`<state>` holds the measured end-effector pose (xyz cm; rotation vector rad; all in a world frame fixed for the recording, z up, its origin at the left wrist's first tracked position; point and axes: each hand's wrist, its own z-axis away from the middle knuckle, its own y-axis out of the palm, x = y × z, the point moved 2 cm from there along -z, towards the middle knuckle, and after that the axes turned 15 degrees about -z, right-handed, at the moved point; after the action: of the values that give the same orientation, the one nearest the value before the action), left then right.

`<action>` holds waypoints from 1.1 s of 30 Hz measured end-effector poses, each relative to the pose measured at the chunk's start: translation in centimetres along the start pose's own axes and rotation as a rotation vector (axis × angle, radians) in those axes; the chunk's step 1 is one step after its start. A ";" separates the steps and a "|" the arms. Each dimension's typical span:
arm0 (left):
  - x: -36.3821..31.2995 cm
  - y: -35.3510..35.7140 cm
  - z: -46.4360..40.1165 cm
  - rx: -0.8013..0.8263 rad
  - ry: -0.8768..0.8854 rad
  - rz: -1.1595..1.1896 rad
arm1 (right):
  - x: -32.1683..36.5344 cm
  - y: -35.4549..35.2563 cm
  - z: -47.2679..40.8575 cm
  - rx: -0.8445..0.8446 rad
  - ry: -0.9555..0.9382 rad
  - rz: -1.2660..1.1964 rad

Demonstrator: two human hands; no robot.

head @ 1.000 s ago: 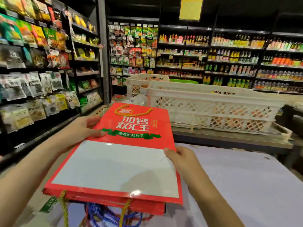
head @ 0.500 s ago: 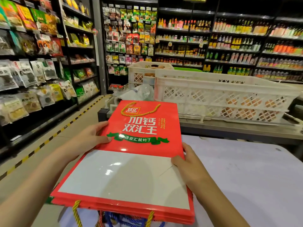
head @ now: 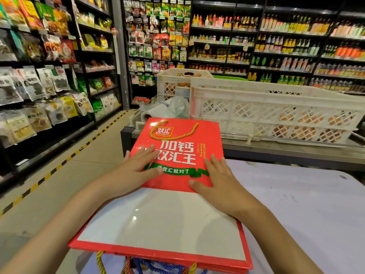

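Pressing flat, fingers spread, with left hand [head: 136,169] and right hand [head: 219,180] on stacked red paper gift bags [head: 164,220] overhanging the near edge of the cloth-covered table [head: 306,204], liable to slide off if shoved unevenly.

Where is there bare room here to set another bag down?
The white tablecloth is bare to the right of the red bag stack, from the right hand out to the metal counter. That counter is crowded: white crates fill it, with a plastic-bag roll behind the stack. Left of the left hand is only aisle floor.
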<state>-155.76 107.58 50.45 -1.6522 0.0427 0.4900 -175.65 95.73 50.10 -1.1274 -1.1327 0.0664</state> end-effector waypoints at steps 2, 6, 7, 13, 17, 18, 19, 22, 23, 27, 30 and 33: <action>0.3 0.8 -0.1 0.054 0.004 -0.118 | -0.7 0.6 0.0 0.007 0.031 0.012; 0.7 1.8 -0.1 0.130 0.015 -0.274 | -1.2 1.3 -0.1 0.036 0.050 0.021; 0.7 1.9 -0.1 0.138 0.015 -0.278 | -1.2 1.4 -0.1 0.042 0.049 0.019; 0.3 2.1 0.2 0.174 0.003 -0.300 | -1.3 1.7 0.2 0.047 0.053 0.014; 0.4 2.2 0.4 0.190 -0.003 -0.284 | -1.4 1.8 0.2 0.045 0.046 0.026; 0.4 2.3 0.4 0.187 -0.005 -0.282 | -1.4 1.8 0.3 0.048 0.044 0.025; 0.5 2.3 0.5 0.180 -0.006 -0.278 | -1.4 1.9 0.3 0.046 0.041 0.021; 0.6 2.4 0.3 0.153 -0.014 -0.263 | -1.6 2.0 0.2 0.036 0.045 0.011; 0.6 2.4 0.4 0.137 -0.015 -0.245 | -1.6 1.9 0.2 0.029 0.042 0.000; 0.0 1.1 0.7 -0.119 -0.034 -0.028 | -0.9 1.1 0.4 -0.095 -0.037 -0.057; 0.5 0.0 1.0 -0.353 -0.106 0.109 | -1.2 0.5 0.4 -0.273 -0.089 -0.240; 1.5 -0.8 1.5 -0.399 -0.222 0.118 | -1.4 -0.4 0.6 -0.379 0.011 -0.546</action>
<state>-154.56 109.47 50.63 -1.9808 -0.1302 0.8091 -176.92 95.13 49.44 -1.1037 -1.4456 -0.5996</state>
